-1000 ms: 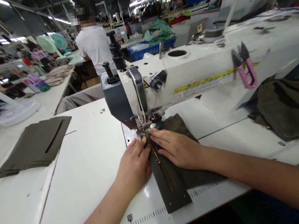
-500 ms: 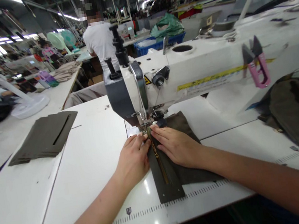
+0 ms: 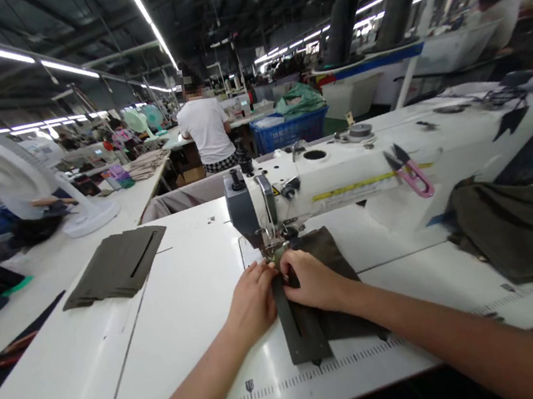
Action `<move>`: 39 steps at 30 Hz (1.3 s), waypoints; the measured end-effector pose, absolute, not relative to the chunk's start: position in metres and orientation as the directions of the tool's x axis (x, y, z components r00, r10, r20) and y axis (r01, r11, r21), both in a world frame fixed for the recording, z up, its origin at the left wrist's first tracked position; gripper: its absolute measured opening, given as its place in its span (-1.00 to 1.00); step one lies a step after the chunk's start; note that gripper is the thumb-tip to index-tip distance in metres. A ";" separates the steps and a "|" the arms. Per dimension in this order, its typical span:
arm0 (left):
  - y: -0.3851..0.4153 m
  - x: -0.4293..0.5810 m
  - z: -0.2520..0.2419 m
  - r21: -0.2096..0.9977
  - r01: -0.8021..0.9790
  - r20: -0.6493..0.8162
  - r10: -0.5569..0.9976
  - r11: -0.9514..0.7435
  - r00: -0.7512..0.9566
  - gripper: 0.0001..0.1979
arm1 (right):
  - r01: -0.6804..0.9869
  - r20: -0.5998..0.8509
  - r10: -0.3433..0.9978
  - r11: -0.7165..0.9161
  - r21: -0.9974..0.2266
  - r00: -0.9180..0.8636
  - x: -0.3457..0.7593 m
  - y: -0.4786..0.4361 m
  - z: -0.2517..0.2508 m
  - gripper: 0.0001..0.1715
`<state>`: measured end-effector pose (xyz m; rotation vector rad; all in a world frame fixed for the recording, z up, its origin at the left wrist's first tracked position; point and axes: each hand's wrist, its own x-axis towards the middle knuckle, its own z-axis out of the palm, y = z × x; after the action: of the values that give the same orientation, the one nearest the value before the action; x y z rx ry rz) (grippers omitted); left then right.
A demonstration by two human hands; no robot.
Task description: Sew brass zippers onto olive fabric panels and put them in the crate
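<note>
A narrow dark olive fabric strip with a long slot (image 3: 307, 345) lies under the needle area of the white sewing machine (image 3: 344, 180), on top of a larger olive piece (image 3: 339, 319). My left hand (image 3: 254, 296) rests at the strip's left edge close to the presser foot, fingers together and pressing on it. My right hand (image 3: 312, 276) is closed in a pinch on the strip's zipper just right of the foot. The fingertips of both hands are nearly touching.
Slotted olive pieces (image 3: 118, 267) are stacked at left. More olive fabric (image 3: 509, 235) lies at right. Pink-handled snips (image 3: 411, 173) are on the machine arm. A white fan (image 3: 91, 210) stands at back left; a person in a white shirt (image 3: 206, 128) is beyond the machine.
The view has tilted up and shifted. My right hand has gone from lying flat with fingers stretched out to a pinch. The gold zipper visible along the slot earlier no longer shows there.
</note>
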<state>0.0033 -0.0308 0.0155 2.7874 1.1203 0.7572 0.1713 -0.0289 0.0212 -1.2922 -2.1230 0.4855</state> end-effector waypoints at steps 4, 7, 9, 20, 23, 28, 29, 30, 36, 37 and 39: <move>-0.040 0.001 0.017 0.177 0.642 0.417 0.648 -0.746 0.637 -0.64 | 0.648 0.384 0.854 0.518 -0.558 -0.352 0.176 -0.048 0.022 -0.79; -0.052 0.001 0.016 0.175 0.624 0.436 0.628 -0.762 0.645 -0.69 | 0.653 0.513 0.719 0.673 -0.347 -0.469 0.183 -0.079 0.023 -0.74; -0.059 0.002 0.015 0.179 0.623 0.447 0.627 -0.761 0.638 -0.70 | 0.633 0.505 0.644 0.741 -0.225 -0.574 0.186 -0.101 0.024 -0.72; -0.060 0.008 0.012 0.135 0.652 0.485 0.624 -0.746 0.613 -0.72 | 0.636 0.661 0.420 0.763 0.113 -0.622 0.179 -0.107 -0.006 -0.59; -0.060 0.009 0.009 0.113 0.654 0.504 0.611 -0.748 0.611 -0.75 | 0.626 0.647 0.473 0.780 0.009 -0.598 0.183 -0.111 0.005 -0.64; -0.060 0.012 0.013 0.107 0.669 0.452 0.636 -0.735 0.626 -0.78 | 0.588 0.513 0.678 0.726 -0.357 -0.526 0.193 -0.092 0.034 -0.69; -0.060 0.012 0.014 0.105 0.669 0.449 0.636 -0.736 0.628 -0.79 | 0.607 0.523 0.687 0.713 -0.351 -0.505 0.192 -0.083 0.034 -0.68; -0.060 0.013 0.015 0.103 0.667 0.452 0.632 -0.738 0.629 -0.79 | 0.640 0.532 0.688 0.701 -0.314 -0.493 0.192 -0.074 0.032 -0.66; -0.059 0.012 0.016 0.084 0.653 0.444 0.615 -0.753 0.652 -0.76 | 0.724 0.442 0.711 0.667 -0.178 -0.547 0.184 -0.055 0.001 -0.54; -0.058 0.012 0.016 0.081 0.652 0.441 0.614 -0.754 0.655 -0.76 | 0.726 0.435 0.716 0.664 -0.181 -0.546 0.184 -0.056 -0.001 -0.53; -0.056 0.012 0.015 0.077 0.651 0.442 0.612 -0.755 0.656 -0.76 | 0.726 0.430 0.718 0.663 -0.184 -0.547 0.185 -0.056 -0.001 -0.52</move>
<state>0.0116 -0.0562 0.0153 2.9382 1.1228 0.7314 0.1852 -0.0561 -0.0007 -1.1227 -2.4054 -0.0214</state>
